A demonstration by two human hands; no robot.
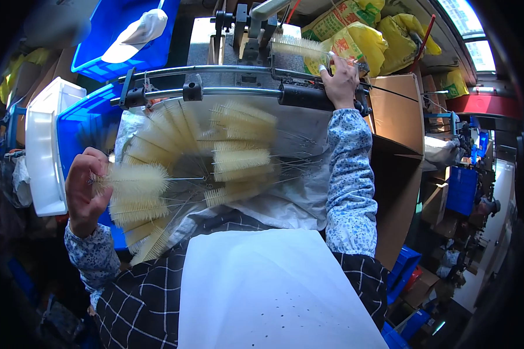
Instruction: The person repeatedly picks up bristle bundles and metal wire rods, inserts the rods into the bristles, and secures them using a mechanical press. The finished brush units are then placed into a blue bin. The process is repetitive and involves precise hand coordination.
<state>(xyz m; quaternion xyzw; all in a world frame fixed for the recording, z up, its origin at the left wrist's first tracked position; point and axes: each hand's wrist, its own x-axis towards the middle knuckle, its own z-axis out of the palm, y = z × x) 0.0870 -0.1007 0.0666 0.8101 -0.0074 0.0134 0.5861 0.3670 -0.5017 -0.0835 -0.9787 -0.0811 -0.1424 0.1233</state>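
Observation:
My left hand (87, 189) is closed around the outer end of a cream bottle brush (137, 179). The wire stem of that brush points right, over a fanned pile of similar brushes (163, 135). More brushes (241, 160) lie just right of it, bristles left and wire stems right. At the far side, my right hand (339, 84) is at the right end of a metal machine (239, 70) with rails. Its pale-tipped thumb and finger are at the end of another bottle brush (297, 46) lying along the machine; the exact grip is partly hidden.
Blue bins (81, 128) and a white tray (43, 148) stand at left, with a white cap (138, 36) on the far bin. Yellow bags (355, 43) lie behind the machine. An open cardboard box (396, 110) is beside my right arm. White cloth (297, 203) lies under the brushes.

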